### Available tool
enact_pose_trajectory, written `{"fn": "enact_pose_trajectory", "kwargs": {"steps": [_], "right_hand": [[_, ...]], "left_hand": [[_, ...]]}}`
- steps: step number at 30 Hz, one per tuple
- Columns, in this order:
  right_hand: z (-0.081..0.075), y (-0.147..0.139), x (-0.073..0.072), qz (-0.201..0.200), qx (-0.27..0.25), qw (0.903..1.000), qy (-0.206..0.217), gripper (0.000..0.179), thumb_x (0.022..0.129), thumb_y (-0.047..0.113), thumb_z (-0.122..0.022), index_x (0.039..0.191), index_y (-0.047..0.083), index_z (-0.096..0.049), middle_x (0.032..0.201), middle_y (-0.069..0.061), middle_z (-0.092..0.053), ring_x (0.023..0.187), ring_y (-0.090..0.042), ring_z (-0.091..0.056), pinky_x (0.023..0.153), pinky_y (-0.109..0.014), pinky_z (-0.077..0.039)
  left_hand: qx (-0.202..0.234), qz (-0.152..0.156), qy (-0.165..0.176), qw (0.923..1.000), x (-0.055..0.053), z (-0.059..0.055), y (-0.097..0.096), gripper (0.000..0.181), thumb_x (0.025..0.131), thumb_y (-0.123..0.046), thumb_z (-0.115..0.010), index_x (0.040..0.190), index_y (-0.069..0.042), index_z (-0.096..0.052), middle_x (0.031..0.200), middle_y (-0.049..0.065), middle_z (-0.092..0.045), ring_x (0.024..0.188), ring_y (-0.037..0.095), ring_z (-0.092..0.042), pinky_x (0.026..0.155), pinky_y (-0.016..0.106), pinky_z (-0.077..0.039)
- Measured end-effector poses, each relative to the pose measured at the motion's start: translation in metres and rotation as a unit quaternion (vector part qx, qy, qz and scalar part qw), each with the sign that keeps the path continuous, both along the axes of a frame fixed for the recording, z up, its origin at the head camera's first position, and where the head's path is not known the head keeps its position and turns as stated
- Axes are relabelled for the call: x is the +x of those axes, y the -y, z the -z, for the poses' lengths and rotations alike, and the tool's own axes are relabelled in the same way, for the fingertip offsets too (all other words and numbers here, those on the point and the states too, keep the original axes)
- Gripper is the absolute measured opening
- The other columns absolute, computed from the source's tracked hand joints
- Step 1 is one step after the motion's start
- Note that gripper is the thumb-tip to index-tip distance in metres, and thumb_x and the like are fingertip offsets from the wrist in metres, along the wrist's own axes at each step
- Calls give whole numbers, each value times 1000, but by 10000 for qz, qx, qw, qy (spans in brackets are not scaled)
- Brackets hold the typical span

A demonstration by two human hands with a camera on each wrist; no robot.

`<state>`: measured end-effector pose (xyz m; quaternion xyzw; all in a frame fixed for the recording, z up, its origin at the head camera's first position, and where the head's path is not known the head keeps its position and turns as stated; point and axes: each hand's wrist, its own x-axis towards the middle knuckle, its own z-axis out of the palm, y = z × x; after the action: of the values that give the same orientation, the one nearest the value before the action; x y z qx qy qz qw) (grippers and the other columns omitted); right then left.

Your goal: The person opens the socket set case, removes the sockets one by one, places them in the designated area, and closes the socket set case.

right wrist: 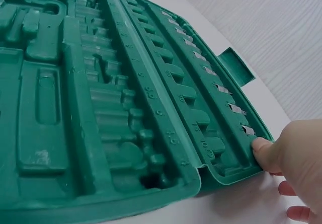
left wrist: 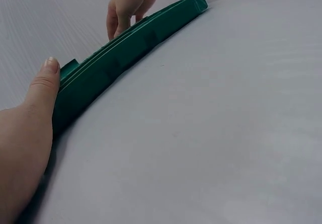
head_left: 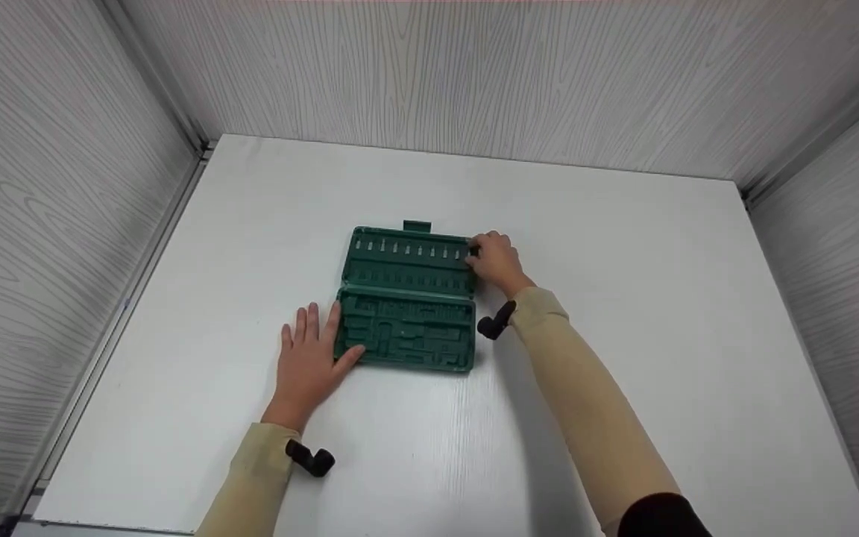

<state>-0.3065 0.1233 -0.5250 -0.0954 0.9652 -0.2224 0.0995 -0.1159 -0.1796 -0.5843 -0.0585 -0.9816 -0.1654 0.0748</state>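
A green plastic tool-bit case [head_left: 408,332] lies unfolded on the white table. Its far half holds a row of small metal bits [right wrist: 236,108]; moulded recesses fill the near half. My left hand [head_left: 308,369] is spread at the near left corner, thumb over the rim and fingers reaching along the left side. At the far right corner, my right hand [head_left: 498,261] grips the edge of the far half. In the right wrist view its thumb [right wrist: 264,151] presses just past the last visible bit, covering that end of the row, while other fingers stay outside the rim.
A latch tab [head_left: 417,226] sticks out from the case's far edge. Pale wood-grain panels [head_left: 437,74] enclose the white table [head_left: 623,335] at the back and on both sides. Black camera mounts [head_left: 310,458] sit on both wrists.
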Motion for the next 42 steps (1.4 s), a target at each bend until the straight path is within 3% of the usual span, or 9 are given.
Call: {"fn": "enact_pose_trajectory", "kwargs": {"steps": [9, 19, 25, 33, 42], "right_hand": [[-5, 0, -2, 303, -83, 9985, 453, 33, 94, 21, -55, 123, 4, -51, 123, -15, -45, 116, -29, -37, 99, -45, -30], [-3, -5, -5, 358, -561, 9969, 430, 29, 92, 17, -59, 116, 6, -46, 115, -12, -47, 109, -27, -38, 97, -44, -30], [2, -7, -2, 444, -925, 9944, 268, 26, 91, 16, -61, 112, 6, -51, 110, -11, -50, 104, -25, -41, 93, -41, -34], [8, -4, 6, 358, -929, 9945, -314, 20, 91, 15, -61, 104, 0, -61, 106, -14, -55, 103, -28, -48, 88, -40, -41], [11, 1, 11, 372, -735, 9923, -927, 10, 90, 14, -62, 95, 6, -60, 121, -7, -52, 110, -26, -47, 91, -42, -38]], "left_hand": [[9, 23, -152, 9999, -2, 2, -4, 84, 87, -69, -36, 150, -16, -18, 148, 26, -21, 137, 41, -13, 105, 60, -9], [-19, 10, -148, 9999, -5, 1, -2, 84, 87, -70, -34, 150, -17, -18, 149, 25, -20, 138, 40, -12, 105, 59, -8], [30, 21, -187, 9998, -5, 4, -1, 84, 87, -69, -35, 150, -17, -18, 149, 25, -20, 138, 40, -12, 105, 59, -8], [31, -20, -142, 9999, -1, 3, 0, 82, 88, -67, -37, 150, -15, -20, 149, 25, -21, 138, 40, -12, 105, 59, -8], [47, -9, -131, 9999, 1, 2, 0, 82, 88, -67, -37, 150, -15, -20, 149, 25, -21, 138, 40, -11, 106, 59, -8]]}}
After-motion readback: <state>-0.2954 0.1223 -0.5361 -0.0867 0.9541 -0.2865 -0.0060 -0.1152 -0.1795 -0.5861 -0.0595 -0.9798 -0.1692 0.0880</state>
